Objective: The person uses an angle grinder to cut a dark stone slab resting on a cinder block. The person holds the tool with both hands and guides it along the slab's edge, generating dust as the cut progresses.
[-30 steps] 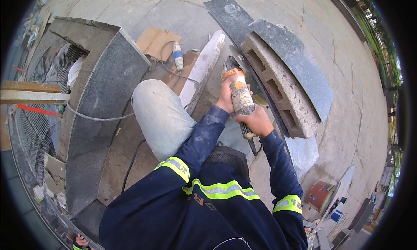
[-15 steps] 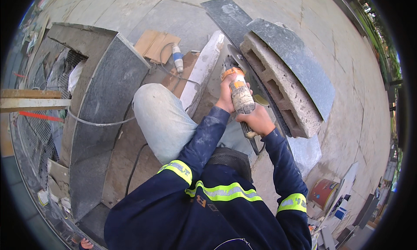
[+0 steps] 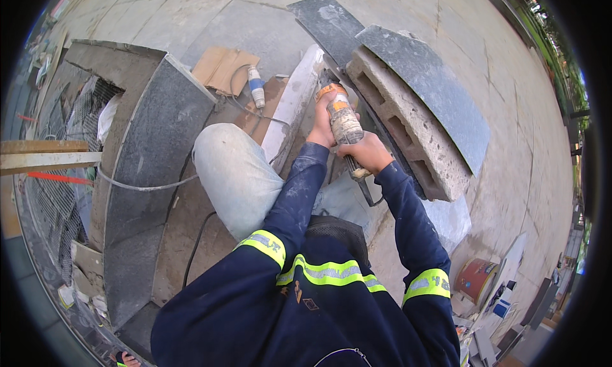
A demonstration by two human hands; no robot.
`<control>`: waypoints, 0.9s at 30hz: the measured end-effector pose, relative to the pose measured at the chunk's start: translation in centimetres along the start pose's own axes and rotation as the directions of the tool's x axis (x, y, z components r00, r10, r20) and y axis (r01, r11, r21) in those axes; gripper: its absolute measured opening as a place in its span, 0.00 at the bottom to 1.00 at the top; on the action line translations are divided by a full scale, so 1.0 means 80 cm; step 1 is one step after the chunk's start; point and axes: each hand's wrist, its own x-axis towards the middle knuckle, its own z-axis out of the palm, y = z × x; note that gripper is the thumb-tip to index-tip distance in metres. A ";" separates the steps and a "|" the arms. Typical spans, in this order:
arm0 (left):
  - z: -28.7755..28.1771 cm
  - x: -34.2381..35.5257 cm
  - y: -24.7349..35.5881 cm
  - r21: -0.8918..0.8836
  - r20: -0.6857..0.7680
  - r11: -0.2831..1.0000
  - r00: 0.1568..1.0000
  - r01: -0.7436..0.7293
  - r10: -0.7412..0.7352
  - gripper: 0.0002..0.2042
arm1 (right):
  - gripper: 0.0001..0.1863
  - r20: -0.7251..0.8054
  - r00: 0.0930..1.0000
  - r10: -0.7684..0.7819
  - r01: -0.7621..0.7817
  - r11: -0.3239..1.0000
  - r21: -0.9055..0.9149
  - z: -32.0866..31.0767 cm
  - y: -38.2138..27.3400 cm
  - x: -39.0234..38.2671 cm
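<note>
Both my hands grip a dusty orange angle grinder (image 3: 342, 118): my left hand (image 3: 324, 121) is wrapped round its front body below the head, my right hand (image 3: 368, 151) round its rear part, where a dark cord trails off. The grinder's head reaches the long edge of dark grey stone slabs (image 3: 325, 22), which lie on and beside a hollow concrete block (image 3: 414, 137). Whether the disc touches the slab I cannot tell. My bent left knee (image 3: 229, 163) is beside a white beam (image 3: 296, 93) on the ground.
A cardboard piece (image 3: 223, 64), a blue-and-white plug (image 3: 256, 86) with cable and an upright grey slab structure (image 3: 143, 195) are at left, with wooden battens (image 3: 48, 147) and mesh. A red drum (image 3: 475, 278) stands lower right. Another person's hand (image 3: 129, 360) shows at lower left.
My hands and the grinder have shifted a little upward and to the left, toward the slab's far end. The grip on the grinder is the same.
</note>
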 end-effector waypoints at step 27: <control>0.014 -0.058 -0.040 -0.011 0.026 0.999 0.999 0.033 -0.033 0.24 | 0.30 -0.132 0.991 -0.020 0.005 0.993 -0.120 0.009 0.022 -0.070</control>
